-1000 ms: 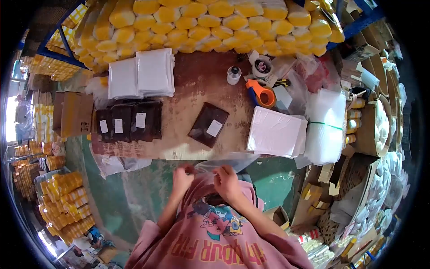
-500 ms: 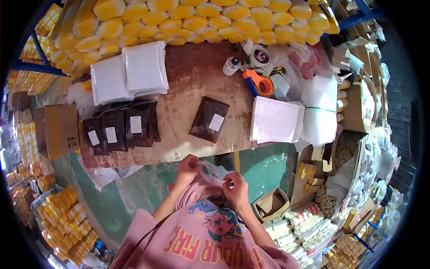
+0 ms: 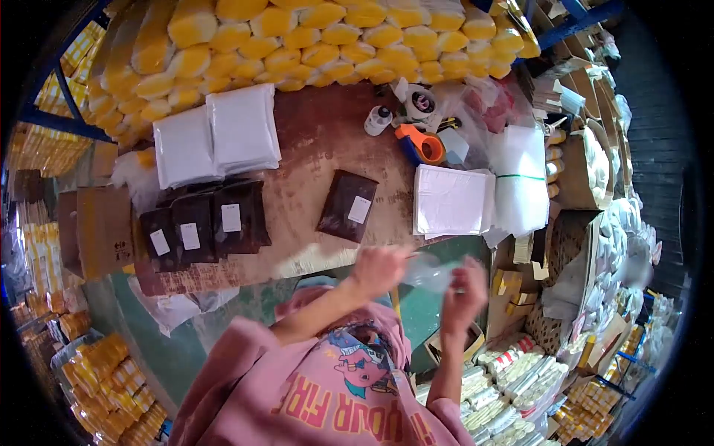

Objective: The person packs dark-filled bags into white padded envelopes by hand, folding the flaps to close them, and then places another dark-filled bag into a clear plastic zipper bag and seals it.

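After swinging right, away from the pink shirt (image 3: 312,368), now pinching clear plastic film (image 3: 429,273) between left hand (image 3: 378,272) and right hand (image 3: 466,288) (kinda blurry tho), just off the edge of the table (image 3: 303,186), so still busy with film, not touching the brown packet (image 3: 345,205).

Worn table (image 3: 301,175): dark packets (image 3: 342,197), white stacks (image 3: 450,199), bottle (image 3: 378,121), tape dispenser (image 3: 408,134).

There's room on the tabletop (image 3: 312,152): a lane left of the lone dark packet (image 3: 338,199), fenced by the dark row (image 3: 251,201)! A narrower channel runs right, stopped by the white stack (image 3: 450,197). Bottle (image 3: 378,121) and tape dispenser (image 3: 409,136) crowd behind, yellow bundles (image 3: 320,55) wall the rear; left grip (image 3: 378,269), plastic bag (image 3: 428,273) and right grip (image 3: 465,288) clutter the near side.
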Action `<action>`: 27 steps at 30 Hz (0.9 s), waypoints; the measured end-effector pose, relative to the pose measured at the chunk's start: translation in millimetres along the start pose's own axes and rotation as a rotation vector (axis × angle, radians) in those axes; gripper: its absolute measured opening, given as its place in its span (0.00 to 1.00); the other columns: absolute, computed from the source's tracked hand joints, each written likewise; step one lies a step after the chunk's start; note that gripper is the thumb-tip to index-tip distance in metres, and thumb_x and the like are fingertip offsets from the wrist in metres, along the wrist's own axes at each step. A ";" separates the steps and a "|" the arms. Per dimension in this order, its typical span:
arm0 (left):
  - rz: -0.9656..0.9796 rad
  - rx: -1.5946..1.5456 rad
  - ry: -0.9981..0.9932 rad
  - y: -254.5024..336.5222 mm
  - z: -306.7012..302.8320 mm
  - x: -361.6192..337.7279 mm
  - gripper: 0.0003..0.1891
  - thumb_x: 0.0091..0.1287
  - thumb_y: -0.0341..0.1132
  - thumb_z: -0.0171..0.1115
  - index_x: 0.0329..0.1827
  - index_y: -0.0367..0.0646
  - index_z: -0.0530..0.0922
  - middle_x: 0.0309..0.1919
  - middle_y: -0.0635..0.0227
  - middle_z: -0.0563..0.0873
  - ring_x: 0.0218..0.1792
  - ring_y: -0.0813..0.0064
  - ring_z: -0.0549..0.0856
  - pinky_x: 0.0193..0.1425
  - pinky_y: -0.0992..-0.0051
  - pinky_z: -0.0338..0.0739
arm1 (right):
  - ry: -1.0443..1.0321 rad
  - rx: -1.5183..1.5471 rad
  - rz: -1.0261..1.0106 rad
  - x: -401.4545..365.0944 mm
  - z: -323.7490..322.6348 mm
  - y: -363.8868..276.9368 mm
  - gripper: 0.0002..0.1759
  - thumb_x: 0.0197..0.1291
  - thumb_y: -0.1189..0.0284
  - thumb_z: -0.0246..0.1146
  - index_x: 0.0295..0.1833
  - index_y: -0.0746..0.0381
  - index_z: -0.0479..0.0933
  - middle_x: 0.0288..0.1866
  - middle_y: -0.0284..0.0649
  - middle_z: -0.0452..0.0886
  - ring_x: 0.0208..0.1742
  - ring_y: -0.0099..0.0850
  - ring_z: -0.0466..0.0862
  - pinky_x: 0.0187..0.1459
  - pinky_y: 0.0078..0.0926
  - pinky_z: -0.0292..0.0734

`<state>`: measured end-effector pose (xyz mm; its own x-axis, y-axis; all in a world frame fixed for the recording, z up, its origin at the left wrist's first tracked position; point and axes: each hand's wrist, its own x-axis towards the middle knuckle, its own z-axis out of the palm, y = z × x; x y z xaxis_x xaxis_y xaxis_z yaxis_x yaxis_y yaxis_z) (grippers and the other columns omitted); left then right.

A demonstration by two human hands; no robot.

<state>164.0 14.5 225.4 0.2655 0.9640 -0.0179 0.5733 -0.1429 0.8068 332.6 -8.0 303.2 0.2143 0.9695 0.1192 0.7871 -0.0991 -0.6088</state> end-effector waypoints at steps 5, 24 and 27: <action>0.435 -0.218 0.560 71.1 -66.6 5.7 0.19 0.55 0.26 0.63 0.52 0.40 0.74 0.31 0.58 0.81 0.29 0.53 0.82 0.33 0.60 0.77 | 0.758 0.359 -0.060 -6.3 -39.1 -15.7 0.05 0.59 0.82 0.54 0.40 0.71 0.73 0.47 0.53 0.77 0.42 0.42 0.78 0.43 0.36 0.78; -0.193 -0.120 0.218 -145.9 -50.2 89.1 0.08 0.71 0.35 0.51 0.41 0.40 0.75 0.22 0.50 0.81 0.26 0.47 0.82 0.29 0.55 0.76 | -0.190 0.366 0.104 75.2 162.5 24.5 0.16 0.62 0.85 0.50 0.55 0.65 0.61 0.42 0.50 0.78 0.42 0.34 0.81 0.38 0.28 0.74; -0.096 -0.093 0.416 -91.5 -105.5 116.2 0.09 0.70 0.32 0.52 0.48 0.38 0.75 0.28 0.48 0.83 0.32 0.46 0.83 0.33 0.57 0.76 | -0.009 0.620 -0.209 115.7 138.7 -12.1 0.22 0.56 0.91 0.47 0.55 0.65 0.58 0.49 0.47 0.76 0.47 0.30 0.79 0.46 0.21 0.73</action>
<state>60.6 163.2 211.8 -0.1317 0.9829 0.1284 0.5029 -0.0454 0.8632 267.6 136.5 215.6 0.0857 0.9565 0.2789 0.3315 0.2366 -0.9133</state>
